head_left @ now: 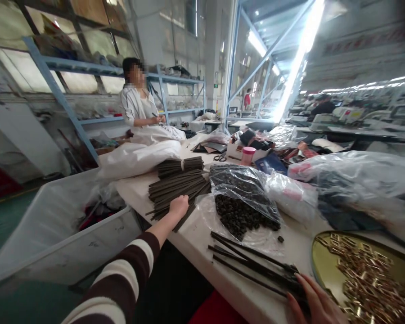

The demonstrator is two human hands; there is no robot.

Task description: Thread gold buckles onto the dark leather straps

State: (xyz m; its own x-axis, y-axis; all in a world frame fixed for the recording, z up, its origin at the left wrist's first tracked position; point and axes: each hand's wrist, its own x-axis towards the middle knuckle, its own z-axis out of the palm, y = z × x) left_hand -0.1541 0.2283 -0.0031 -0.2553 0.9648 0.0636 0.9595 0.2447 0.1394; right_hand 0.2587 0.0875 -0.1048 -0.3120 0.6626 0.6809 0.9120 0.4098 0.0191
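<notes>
On the table, a pile of long, thin dark brown strips (pixel 175 186) lies fanned out, with a tied bundle (pixel 180 166) just behind it. My left hand (pixel 179 206) is closed at the pile's near right edge, its fingers curled over strips; the fingertips are hidden. At the lower right, my right hand (pixel 315 297) has its thumb and fingers around the ends of several dark strips (pixel 253 263), which spread apart toward the left. Between the hands lies an open clear bag (pixel 245 180) with small black pieces (pixel 239 216) spilling from it.
A round tray (pixel 319 258) of gold-coloured metal buckles (pixel 367 270) sits right of my right hand. A white bin (pixel 97 238) stands left of the table. Farther back are scissors (pixel 220 158), a pink-lidded jar (pixel 248 155), plastic bags (pixel 357 175) and another person (pixel 140 105).
</notes>
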